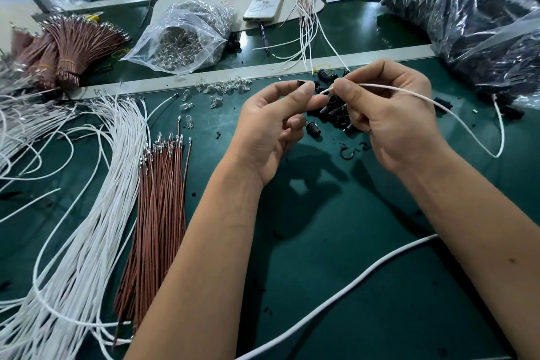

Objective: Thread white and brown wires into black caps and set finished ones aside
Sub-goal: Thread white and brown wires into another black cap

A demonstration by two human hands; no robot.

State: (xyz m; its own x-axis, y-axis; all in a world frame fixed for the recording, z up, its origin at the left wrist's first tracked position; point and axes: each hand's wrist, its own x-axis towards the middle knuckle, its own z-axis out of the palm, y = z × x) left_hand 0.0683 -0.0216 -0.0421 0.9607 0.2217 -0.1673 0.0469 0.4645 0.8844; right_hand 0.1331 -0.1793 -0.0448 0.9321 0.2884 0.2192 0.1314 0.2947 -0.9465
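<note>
Above the green table (336, 242), we pinch a black cap (300, 84) in our left hand (273, 126); our right hand (391, 114) pinches a white wire (432, 101), its tip just beside the cap, over loose black caps (333, 112).

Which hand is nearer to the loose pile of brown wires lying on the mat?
Left. The left hand hangs just right of the brown wires, pinching a black cap. The right hand is farther right, beyond the left, pinching a white wire.
</note>
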